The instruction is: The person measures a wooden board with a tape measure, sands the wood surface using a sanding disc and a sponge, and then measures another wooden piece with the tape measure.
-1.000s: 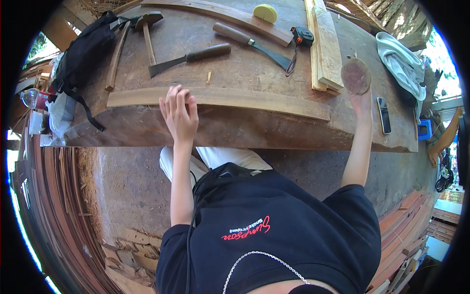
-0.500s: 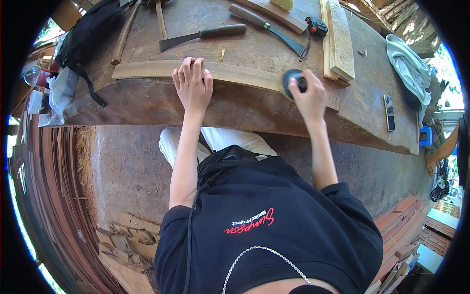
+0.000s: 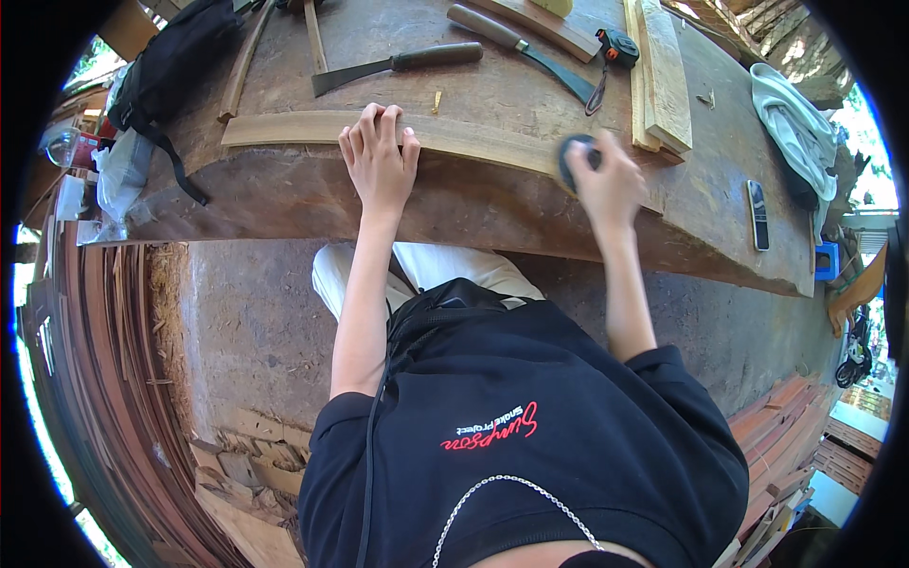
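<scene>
A: Where is the wooden strip (image 3: 454,134) lying, and who holds it?

B: It lies along the near edge of the big slab workbench (image 3: 398,204), long and gently curved; the left hand (image 3: 379,156) is spread flat on top of it, fingers open, pressing it down, not gripping around it.

A: And the right hand (image 3: 611,185)?

B: It is closed around a dark round sanding pad (image 3: 575,156), which touches the strip toward its right end; the picture is a little blurred there, so I cannot tell how the fingers wrap.

A: How will the strip handle, you think?

B: I judge it light and thin, stiff across but a bit springy along its length; dry wood, not slippery, yet it may slide on the bench if only pressed from above; better to hold it down near the place being rubbed; the thin ends could crack if bent.

A: What is behind it?

B: A long knife with wooden handle (image 3: 398,66), a second blade (image 3: 530,43), a tape measure (image 3: 617,45), stacked planks (image 3: 663,76); further right a phone (image 3: 758,214).
</scene>
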Demonstrator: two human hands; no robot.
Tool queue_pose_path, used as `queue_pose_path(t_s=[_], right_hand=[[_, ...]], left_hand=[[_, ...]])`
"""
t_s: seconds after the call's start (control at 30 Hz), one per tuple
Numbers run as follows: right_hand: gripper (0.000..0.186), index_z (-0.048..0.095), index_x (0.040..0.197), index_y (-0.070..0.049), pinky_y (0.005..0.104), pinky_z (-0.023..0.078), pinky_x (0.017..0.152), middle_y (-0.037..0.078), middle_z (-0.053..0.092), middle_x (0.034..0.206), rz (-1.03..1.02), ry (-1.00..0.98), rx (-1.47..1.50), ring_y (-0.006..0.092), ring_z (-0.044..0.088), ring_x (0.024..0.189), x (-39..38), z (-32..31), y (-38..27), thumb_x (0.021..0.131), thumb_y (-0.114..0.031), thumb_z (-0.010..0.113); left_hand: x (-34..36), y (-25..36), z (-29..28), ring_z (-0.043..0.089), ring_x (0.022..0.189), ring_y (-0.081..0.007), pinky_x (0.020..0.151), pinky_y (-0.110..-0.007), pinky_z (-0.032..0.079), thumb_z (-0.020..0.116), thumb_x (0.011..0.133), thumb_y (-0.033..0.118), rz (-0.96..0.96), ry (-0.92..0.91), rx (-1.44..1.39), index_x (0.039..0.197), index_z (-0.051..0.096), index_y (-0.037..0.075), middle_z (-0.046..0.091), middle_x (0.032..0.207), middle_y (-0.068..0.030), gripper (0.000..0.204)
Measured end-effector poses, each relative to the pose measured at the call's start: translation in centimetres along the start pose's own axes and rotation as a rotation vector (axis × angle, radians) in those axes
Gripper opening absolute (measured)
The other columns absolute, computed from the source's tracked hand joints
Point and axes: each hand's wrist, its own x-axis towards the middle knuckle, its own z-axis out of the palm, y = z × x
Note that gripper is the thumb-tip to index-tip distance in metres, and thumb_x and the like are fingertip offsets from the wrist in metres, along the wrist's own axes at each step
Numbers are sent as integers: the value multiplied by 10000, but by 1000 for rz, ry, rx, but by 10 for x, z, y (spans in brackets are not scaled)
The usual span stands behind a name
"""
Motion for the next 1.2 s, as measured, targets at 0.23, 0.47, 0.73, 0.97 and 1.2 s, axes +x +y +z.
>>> queue_pose_path(t_s=[0.23,0.47,0.73,0.97,1.2], right_hand=[[284,577,833,-118,452,496,616,113,671,764,-126,-47,34,329,662,733,1,9,-24,797,-399,585],[245,595,837,-137,467,501,637,113,681,777,45,-32,-55,352,663,749,6,4,10,790,-377,585],[296,616,850,-125,461,501,636,170,667,757,-129,-42,84,371,658,730,8,28,-43,799,-414,577],[306,621,904,-155,493,509,648,143,685,800,92,23,-120,373,665,785,13,2,31,786,-432,569],[305,602,909,-157,477,502,643,149,673,793,-177,-57,59,369,660,772,15,47,-87,790,-435,561]], left_hand=[[-2,-4,-5,483,1027,-224,936,-372,327,507,851,266,8,-6,-4,1074,575,118,519,1115,-63,276],[-8,-2,-4,473,1012,-225,932,-380,324,528,837,273,-11,16,7,1065,575,121,507,1116,-70,277],[-7,-8,-4,481,1035,-234,949,-384,312,447,903,270,42,28,-84,1127,534,120,510,1153,-63,283],[-7,-4,0,463,1080,-247,969,-407,304,470,873,240,-16,32,-81,1084,529,90,506,1144,-86,265],[-5,-16,0,485,1053,-246,954,-396,320,471,882,249,50,47,-70,1101,516,84,526,1146,-86,278]])
